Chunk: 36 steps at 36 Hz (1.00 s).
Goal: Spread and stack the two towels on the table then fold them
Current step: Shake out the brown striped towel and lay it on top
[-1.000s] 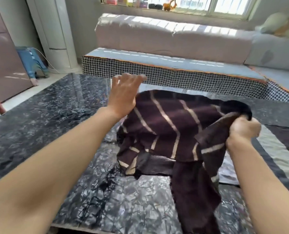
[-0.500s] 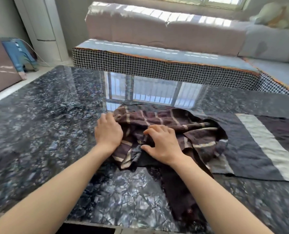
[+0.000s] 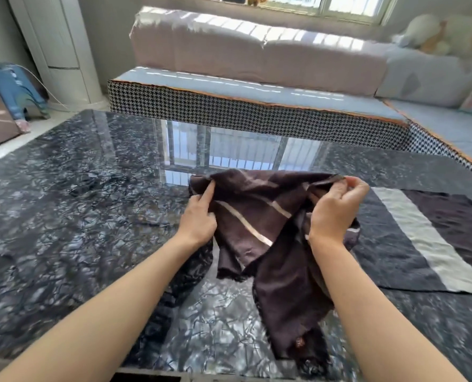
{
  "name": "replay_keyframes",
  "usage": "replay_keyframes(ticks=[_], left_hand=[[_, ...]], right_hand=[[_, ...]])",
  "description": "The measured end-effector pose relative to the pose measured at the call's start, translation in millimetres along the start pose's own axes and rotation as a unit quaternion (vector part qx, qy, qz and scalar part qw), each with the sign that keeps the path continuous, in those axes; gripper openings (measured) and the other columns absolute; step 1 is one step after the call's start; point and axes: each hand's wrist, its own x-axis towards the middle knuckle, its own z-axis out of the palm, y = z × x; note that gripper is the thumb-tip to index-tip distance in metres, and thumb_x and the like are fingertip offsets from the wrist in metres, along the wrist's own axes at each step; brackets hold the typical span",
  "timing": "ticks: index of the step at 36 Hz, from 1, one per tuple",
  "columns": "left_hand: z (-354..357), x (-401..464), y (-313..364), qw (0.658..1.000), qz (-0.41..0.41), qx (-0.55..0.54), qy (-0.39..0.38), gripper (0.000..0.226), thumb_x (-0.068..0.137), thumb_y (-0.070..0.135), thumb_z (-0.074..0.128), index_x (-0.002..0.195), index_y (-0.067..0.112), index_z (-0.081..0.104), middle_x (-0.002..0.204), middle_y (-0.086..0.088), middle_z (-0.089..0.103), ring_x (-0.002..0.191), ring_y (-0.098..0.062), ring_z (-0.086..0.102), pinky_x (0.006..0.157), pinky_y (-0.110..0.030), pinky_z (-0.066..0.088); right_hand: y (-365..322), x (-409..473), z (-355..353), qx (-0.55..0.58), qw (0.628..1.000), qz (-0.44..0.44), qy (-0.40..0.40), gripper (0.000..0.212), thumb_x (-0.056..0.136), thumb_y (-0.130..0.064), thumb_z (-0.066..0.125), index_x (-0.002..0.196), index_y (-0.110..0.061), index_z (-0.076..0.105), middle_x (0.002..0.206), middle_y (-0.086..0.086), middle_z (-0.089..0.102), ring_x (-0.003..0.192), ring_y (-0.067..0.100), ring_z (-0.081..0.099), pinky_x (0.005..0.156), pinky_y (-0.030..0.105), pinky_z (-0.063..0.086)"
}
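Note:
A dark brown towel with thin cream stripes (image 3: pixel 256 213) is lifted off the glossy dark marble table (image 3: pixel 77 216), its lower end trailing down to the near edge. My left hand (image 3: pixel 200 216) pinches its upper left edge, forefinger stretched along the cloth. My right hand (image 3: pixel 336 210) grips the upper right edge, bunched in the fingers. A second towel (image 3: pixel 411 238), dark grey with a wide pale band, lies spread flat on the table to the right, partly under the brown one.
A sofa with a houndstooth-edged seat (image 3: pixel 256 114) runs along the table's far side and right corner. A white column unit (image 3: pixel 61 48) and a blue stool (image 3: pixel 19 89) stand at far left on the floor.
Both hands pressed on the crumpled brown towel half a second ago. Now they have moved apart, taken its top edge and raised it, so the cloth hangs partly opened.

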Motion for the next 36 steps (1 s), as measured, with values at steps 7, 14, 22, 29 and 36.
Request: replay_keyframes(ticks=[7,14,22,29,36], left_hand=[[10.1,-0.8,30.2,0.978,-0.134,-0.131,0.096,0.050,0.083,-0.006,0.039,0.132,0.003,0.035,0.134,-0.019,0.037,0.122,-0.032,0.038,0.100,-0.034,0.031],[23.3,26.2,20.2,0.929,-0.200,-0.305,0.060,0.041,0.077,-0.006,0.039,0.111,0.017,0.042,0.114,-0.015,0.053,0.078,-0.030,0.059,0.061,-0.037,0.052],[10.7,24.7,43.7,0.966,-0.050,-0.247,0.062,0.046,0.075,-0.020,0.040,0.065,0.024,0.052,0.077,-0.004,0.055,0.071,-0.014,0.053,0.055,-0.010,0.044],[16.7,21.1,66.4,0.981,0.135,-0.129,-0.062,0.055,0.078,-0.018,0.039,0.128,0.000,0.050,0.125,0.000,0.042,0.121,-0.010,0.040,0.108,-0.015,0.026],[26.3,20.6,53.9,0.970,0.000,-0.157,0.183,0.037,0.079,-0.015,0.041,0.109,-0.001,0.055,0.113,-0.017,0.051,0.098,-0.021,0.052,0.086,-0.020,0.040]], right_hand=[[31.5,14.5,-30.0,-0.103,0.995,0.018,-0.007,0.008,0.092,-0.005,0.038,0.095,-0.008,0.044,0.099,0.015,0.052,0.087,0.023,0.047,0.074,0.024,0.031],[41.9,-8.2,-35.4,-0.416,0.887,-0.094,-0.177,0.026,0.079,-0.009,0.054,0.105,-0.012,0.057,0.119,0.011,0.050,0.111,0.035,0.045,0.091,0.046,0.035],[40.3,-15.0,-20.6,-0.370,0.888,-0.210,-0.176,0.022,0.077,-0.001,0.057,0.097,-0.007,0.063,0.100,0.013,0.059,0.096,0.035,0.050,0.079,0.042,0.038],[46.3,13.1,-37.5,-0.415,0.899,-0.132,-0.050,0.037,0.069,0.007,0.047,0.097,-0.010,0.064,0.105,0.015,0.054,0.105,0.034,0.043,0.084,0.039,0.027],[49.6,2.3,-23.8,-0.451,0.847,-0.248,-0.131,0.026,0.062,0.000,0.059,0.082,-0.013,0.068,0.108,0.009,0.059,0.103,0.026,0.037,0.083,0.040,0.025]])
